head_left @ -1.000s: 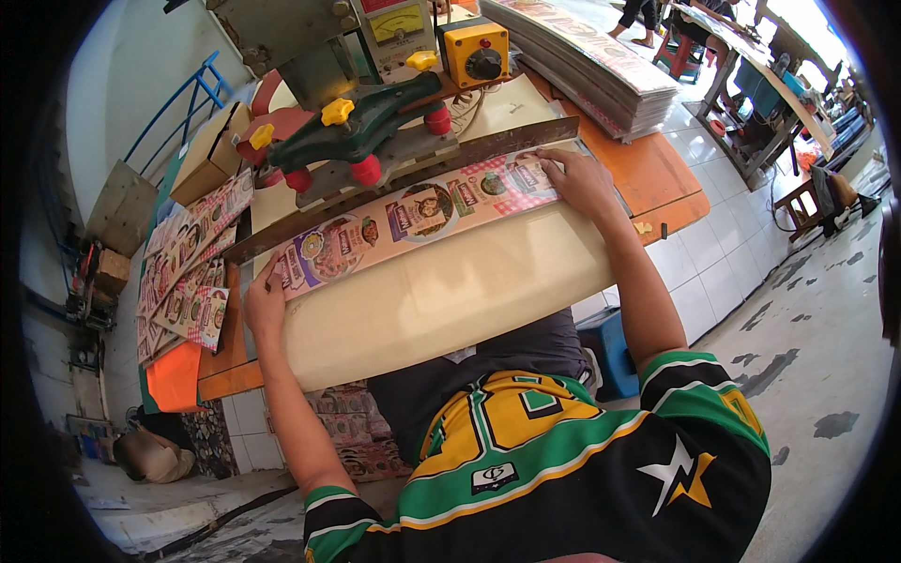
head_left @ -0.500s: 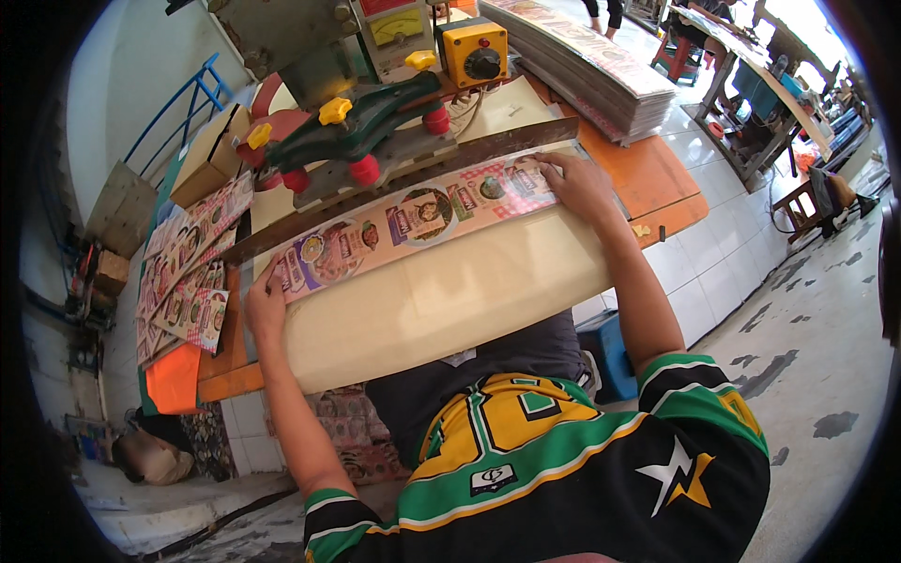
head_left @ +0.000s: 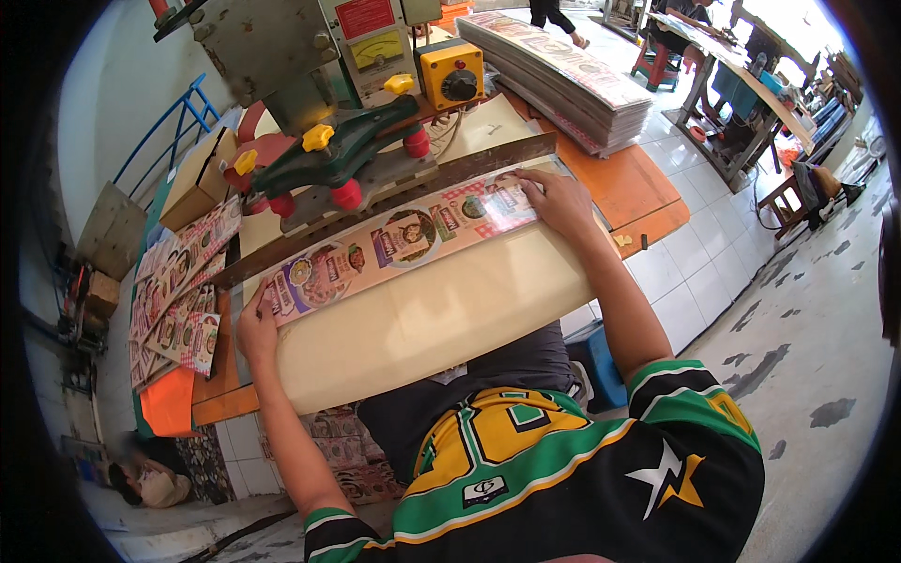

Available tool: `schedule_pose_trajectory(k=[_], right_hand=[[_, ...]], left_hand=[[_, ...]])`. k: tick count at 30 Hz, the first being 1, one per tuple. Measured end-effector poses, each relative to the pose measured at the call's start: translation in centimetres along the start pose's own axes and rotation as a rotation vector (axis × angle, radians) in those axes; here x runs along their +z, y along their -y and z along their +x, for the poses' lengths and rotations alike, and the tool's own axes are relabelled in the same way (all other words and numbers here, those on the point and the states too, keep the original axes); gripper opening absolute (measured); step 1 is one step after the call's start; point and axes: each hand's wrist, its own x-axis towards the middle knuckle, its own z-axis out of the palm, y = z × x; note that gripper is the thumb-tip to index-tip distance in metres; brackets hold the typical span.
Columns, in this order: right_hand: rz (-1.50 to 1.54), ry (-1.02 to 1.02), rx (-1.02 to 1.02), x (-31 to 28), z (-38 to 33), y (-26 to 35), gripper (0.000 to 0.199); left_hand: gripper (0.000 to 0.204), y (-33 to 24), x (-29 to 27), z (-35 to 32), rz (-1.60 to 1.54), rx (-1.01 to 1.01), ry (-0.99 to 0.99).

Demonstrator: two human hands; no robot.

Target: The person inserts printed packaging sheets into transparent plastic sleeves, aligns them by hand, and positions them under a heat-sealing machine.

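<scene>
While both hands are flat on the work, this is basically a hold-and-line-up moment. Only one view, the head camera looking down. The left hand (head_left: 255, 330) sits at lower left of centre, fingers pressed on the near end of the long printed strip (head_left: 394, 246). The right hand (head_left: 556, 199) is right of centre, spread open and pinning the far end. So the hands are well apart, neither one closed around anything, just pressing down.

The strip lies across the pale cream pad (head_left: 441, 314), its top edge tucked against the dark metal bar (head_left: 394, 202) of the press (head_left: 328, 155) with the red and yellow knobs.

Compared with a second ago, barely anything moved: the strip looks about the same, hands in the same spots. I'd guess positioning is about settled.

Upper right there's a stack of printed sheets (head_left: 563, 75); more loose strips (head_left: 174, 291) at left.
</scene>
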Motion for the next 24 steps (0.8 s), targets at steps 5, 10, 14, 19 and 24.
schedule_pose_trajectory(k=[5, 10, 14, 19, 24], right_hand=[[-0.049, -0.01, 0.009, -0.5, 0.1, -0.7, 0.033], [-0.074, 0.043, 0.062, -2.0, 0.4, -1.4, 0.034], [-0.043, -0.019, 0.003, -2.4, 0.3, -2.0, 0.033], [-0.031, -0.02, 0.0, -3.1, 0.1, -1.6, 0.034], [-0.041, -0.008, 0.031, -3.4, 0.2, -1.7, 0.034]], left_hand=[[0.039, 0.2, 0.7, 0.8, -0.004, 0.055, 0.0], [0.039, -1.5, 1.8, 1.2, -0.014, 0.063, -0.007], [0.039, -2.0, 2.1, 1.4, -0.044, 0.09, -0.025], [0.039, -2.8, 1.8, 1.4, -0.009, 0.045, 0.011], [0.039, -2.9, 2.0, 1.6, -0.003, 0.066, 0.003]])
